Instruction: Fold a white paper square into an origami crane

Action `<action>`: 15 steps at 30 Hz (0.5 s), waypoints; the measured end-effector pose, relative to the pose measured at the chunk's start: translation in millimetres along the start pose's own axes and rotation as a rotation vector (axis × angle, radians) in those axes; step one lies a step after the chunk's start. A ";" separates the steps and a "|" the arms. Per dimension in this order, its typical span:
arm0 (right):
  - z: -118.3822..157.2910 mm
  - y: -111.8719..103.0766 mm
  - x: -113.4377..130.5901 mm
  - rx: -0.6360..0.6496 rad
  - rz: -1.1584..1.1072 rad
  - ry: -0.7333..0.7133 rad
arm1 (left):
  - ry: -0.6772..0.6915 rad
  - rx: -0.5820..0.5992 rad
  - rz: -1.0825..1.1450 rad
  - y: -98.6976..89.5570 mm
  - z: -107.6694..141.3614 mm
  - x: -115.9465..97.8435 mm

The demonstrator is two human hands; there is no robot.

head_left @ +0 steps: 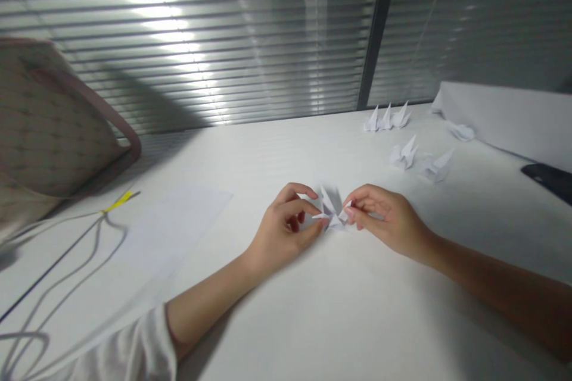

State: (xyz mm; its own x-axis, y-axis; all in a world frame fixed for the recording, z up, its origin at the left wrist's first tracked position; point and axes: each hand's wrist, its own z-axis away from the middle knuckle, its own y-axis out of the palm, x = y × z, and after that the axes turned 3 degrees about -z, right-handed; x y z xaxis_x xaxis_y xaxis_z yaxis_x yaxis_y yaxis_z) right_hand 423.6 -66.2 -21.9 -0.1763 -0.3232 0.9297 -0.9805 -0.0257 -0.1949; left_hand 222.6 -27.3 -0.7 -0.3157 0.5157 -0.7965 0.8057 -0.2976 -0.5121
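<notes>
A small white paper crane (333, 214) stands on the white table between my two hands. My left hand (288, 223) pinches its left side, thumb and fingers closed at the tip there. My right hand (386, 220) grips the opposite side, with the folded paper between thumb and forefinger. One pointed part of the crane rises upright in the middle. Beyond my right hand sit more folded cranes: a blurred one (435, 166), another (404, 153) beside it, and a row of cranes (386, 119) farther back.
A patterned bag (49, 125) with a pink handle stands at the left. Grey cables (96, 244) with a yellow tie lie before it, near a white paper sheet (179, 220). At the right are a large white paper (509, 116) and a black phone-like object (549, 178). Blinds (250, 41) hang behind.
</notes>
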 end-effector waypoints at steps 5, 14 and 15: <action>-4.1 -2.3 -1.8 -0.050 -0.114 0.068 | -0.052 -0.014 0.059 -1.3 -1.4 3.9; -8.0 -2.8 -7.4 -0.047 -0.171 0.102 | -0.083 -0.019 0.076 -1.1 -2.8 8.0; -7.9 -3.1 -7.3 -0.046 -0.162 0.102 | -0.083 -0.018 0.073 -1.1 -3.1 8.2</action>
State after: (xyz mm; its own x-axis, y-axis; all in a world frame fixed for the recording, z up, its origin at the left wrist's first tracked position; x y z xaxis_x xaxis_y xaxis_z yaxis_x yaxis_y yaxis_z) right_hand 427.2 -56.2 -25.6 -0.0212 -0.2205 0.9752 -0.9993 -0.0260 -0.0276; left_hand 220.7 -20.3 -5.8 -0.2961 0.4244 -0.8557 0.8364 -0.3173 -0.4469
